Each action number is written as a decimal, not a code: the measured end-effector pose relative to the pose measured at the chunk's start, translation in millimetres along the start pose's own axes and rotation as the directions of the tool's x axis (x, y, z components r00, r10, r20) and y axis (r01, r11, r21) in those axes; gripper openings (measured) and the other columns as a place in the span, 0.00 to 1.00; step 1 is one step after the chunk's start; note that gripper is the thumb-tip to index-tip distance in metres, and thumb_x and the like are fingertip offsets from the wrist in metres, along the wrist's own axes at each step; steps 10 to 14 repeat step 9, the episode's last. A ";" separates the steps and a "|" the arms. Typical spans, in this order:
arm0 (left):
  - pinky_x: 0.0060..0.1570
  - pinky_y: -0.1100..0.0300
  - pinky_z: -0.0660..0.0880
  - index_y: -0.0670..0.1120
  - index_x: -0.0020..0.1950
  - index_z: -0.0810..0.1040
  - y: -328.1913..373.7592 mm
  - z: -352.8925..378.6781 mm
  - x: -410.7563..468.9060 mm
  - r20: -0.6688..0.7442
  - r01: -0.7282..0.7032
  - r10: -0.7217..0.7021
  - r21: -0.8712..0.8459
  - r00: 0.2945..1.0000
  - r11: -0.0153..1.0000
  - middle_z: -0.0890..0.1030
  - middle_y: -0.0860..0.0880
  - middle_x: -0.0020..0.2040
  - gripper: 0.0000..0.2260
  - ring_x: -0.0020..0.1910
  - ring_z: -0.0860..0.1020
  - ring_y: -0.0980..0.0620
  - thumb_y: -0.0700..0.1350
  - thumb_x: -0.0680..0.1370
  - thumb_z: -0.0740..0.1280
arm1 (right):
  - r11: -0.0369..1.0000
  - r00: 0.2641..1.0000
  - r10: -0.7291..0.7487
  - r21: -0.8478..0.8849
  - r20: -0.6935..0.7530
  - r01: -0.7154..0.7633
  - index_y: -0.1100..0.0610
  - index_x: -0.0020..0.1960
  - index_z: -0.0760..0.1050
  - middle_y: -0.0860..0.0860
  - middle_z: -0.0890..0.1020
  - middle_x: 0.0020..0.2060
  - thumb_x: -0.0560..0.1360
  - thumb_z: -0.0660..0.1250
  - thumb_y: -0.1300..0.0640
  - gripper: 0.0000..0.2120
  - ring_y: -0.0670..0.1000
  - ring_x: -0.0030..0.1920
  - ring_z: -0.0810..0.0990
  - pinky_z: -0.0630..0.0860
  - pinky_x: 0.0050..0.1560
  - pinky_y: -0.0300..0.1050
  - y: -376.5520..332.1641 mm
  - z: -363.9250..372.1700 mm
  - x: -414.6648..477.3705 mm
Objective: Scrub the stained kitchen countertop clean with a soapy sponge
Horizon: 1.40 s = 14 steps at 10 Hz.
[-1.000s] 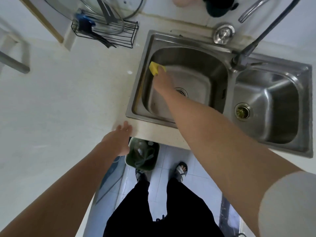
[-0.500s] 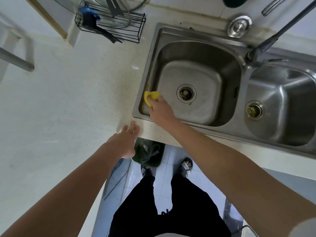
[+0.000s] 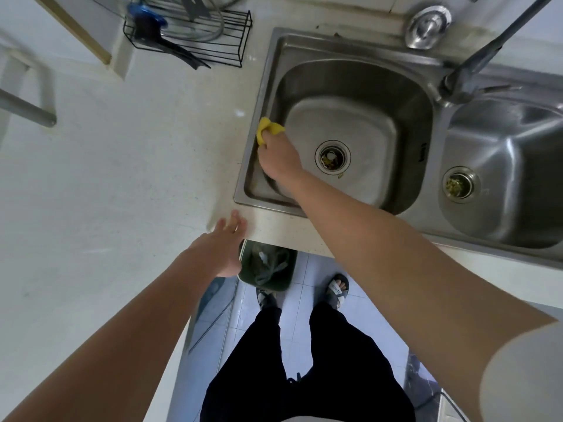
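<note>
Right hand (image 3: 278,156), gripping the sponge (image 3: 269,129), had slid upward in frame along the sink's (image 3: 259,86) left wall. Left hand (image 3: 219,251) lay open, and the surface (image 3: 122,178) seemingly remained unscrubbed.

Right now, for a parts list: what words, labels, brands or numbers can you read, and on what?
No text here can be read.
Dark mark on the inner wall of the sink: perhaps a label, too small and blurred to read.

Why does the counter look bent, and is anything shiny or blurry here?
Head view: the wide-angle lens bows the countertop edge; soft glare streaks the sink; light is even, no hard shadows; the right hand and yellow sponge look sharp.
</note>
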State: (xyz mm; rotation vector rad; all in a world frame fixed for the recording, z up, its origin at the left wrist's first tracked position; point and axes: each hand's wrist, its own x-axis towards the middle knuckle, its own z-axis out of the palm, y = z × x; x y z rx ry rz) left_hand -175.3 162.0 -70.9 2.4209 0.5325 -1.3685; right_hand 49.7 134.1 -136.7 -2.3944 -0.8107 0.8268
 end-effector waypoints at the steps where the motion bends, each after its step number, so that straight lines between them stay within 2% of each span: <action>1: 0.71 0.45 0.72 0.52 0.84 0.35 0.6 -1.1 -1.6 -0.005 0.001 -0.001 -0.001 1.000 1.000 0.30 0.53 0.82 0.48 0.83 0.41 0.44 0.30 0.74 0.62 | 0.990 0.994 -0.098 -0.099 0.055 0.103 0.58 0.57 0.77 0.60 0.75 0.57 0.80 0.57 0.55 0.13 0.61 0.52 0.77 0.67 0.45 0.46 4.3 16.7 -47.2; 2: 0.73 0.44 0.70 0.51 0.84 0.35 1.3 -4.4 -4.7 0.014 0.004 -0.004 0.012 1.000 1.000 0.30 0.52 0.82 0.47 0.83 0.40 0.44 0.32 0.76 0.63 | 0.956 0.971 -0.185 -0.200 0.154 0.214 0.55 0.56 0.79 0.57 0.76 0.55 0.80 0.55 0.53 0.15 0.59 0.51 0.75 0.68 0.46 0.47 11.6 26.3 -82.8; 3: 0.74 0.44 0.69 0.50 0.84 0.36 4.8 -5.4 -6.1 0.003 0.003 -0.004 0.030 1.000 1.000 0.31 0.51 0.83 0.45 0.83 0.41 0.43 0.34 0.78 0.64 | 0.957 0.970 -0.140 -0.225 0.201 0.185 0.51 0.56 0.81 0.54 0.77 0.51 0.78 0.54 0.50 0.19 0.56 0.50 0.76 0.72 0.48 0.48 17.3 10.6 -78.7; 4: 0.74 0.44 0.69 0.49 0.84 0.36 9.0 -3.9 -7.4 -0.021 0.022 -0.021 0.042 1.000 0.999 0.32 0.51 0.83 0.44 0.83 0.42 0.43 0.34 0.79 0.64 | 0.949 0.982 -0.027 -0.305 0.186 0.084 0.54 0.50 0.82 0.52 0.78 0.44 0.76 0.56 0.48 0.18 0.56 0.48 0.79 0.72 0.43 0.46 38.5 -21.7 -63.5; 5: 0.73 0.44 0.69 0.48 0.84 0.36 10.9 0.6 -8.3 -0.052 0.049 -0.045 0.066 0.998 0.997 0.32 0.50 0.83 0.45 0.84 0.42 0.42 0.36 0.79 0.65 | 0.919 0.986 0.133 -0.385 0.100 -0.085 0.52 0.62 0.78 0.57 0.77 0.58 0.76 0.61 0.45 0.19 0.60 0.58 0.78 0.74 0.54 0.51 84.5 -49.4 -59.4; 6: 0.75 0.43 0.67 0.47 0.83 0.35 13.7 3.5 -6.6 -0.052 0.073 -0.069 0.077 0.996 0.994 0.32 0.48 0.83 0.45 0.83 0.42 0.40 0.38 0.79 0.66 | 0.914 0.950 0.306 -0.300 0.064 -0.274 0.49 0.79 0.55 0.62 0.64 0.74 0.73 0.63 0.35 0.39 0.66 0.70 0.67 0.68 0.67 0.58 123.6 -67.2 -70.8; 7: 0.77 0.42 0.63 0.45 0.84 0.36 17.9 2.1 -5.0 -0.051 0.080 -0.077 0.076 0.996 0.994 0.33 0.47 0.83 0.43 0.83 0.41 0.40 0.37 0.80 0.64 | 0.915 0.932 0.353 -0.175 -0.084 -0.362 0.51 0.80 0.50 0.63 0.65 0.73 0.74 0.63 0.37 0.42 0.66 0.68 0.68 0.70 0.65 0.58 142.9 -79.9 -95.3; 8: 0.77 0.42 0.62 0.46 0.84 0.37 14.9 5.2 -7.6 -0.064 0.099 -0.094 0.080 0.994 0.992 0.34 0.47 0.84 0.42 0.83 0.42 0.41 0.38 0.80 0.64 | 0.922 0.917 0.350 -0.101 -0.191 -0.374 0.55 0.76 0.60 0.62 0.72 0.64 0.78 0.62 0.46 0.30 0.65 0.62 0.73 0.74 0.58 0.56 144.5 -90.2 -140.3; 9: 0.75 0.43 0.66 0.47 0.84 0.41 18.9 0.7 -15.8 -0.127 0.098 -0.090 0.063 0.988 0.993 0.38 0.48 0.84 0.39 0.83 0.46 0.42 0.40 0.80 0.63 | 0.893 0.873 0.410 -0.079 -0.264 -0.443 0.55 0.72 0.66 0.60 0.74 0.61 0.78 0.61 0.51 0.23 0.63 0.59 0.75 0.74 0.54 0.53 160.1 -106.3 -198.4; 14: 0.75 0.43 0.66 0.47 0.84 0.41 18.9 0.7 -15.8 -0.127 0.098 -0.090 0.063 0.988 0.993 0.38 0.48 0.84 0.39 0.83 0.46 0.42 0.40 0.80 0.63 | 0.893 0.873 0.410 -0.079 -0.264 -0.443 0.55 0.72 0.66 0.60 0.74 0.61 0.78 0.61 0.51 0.23 0.63 0.59 0.75 0.74 0.54 0.53 160.1 -106.3 -198.4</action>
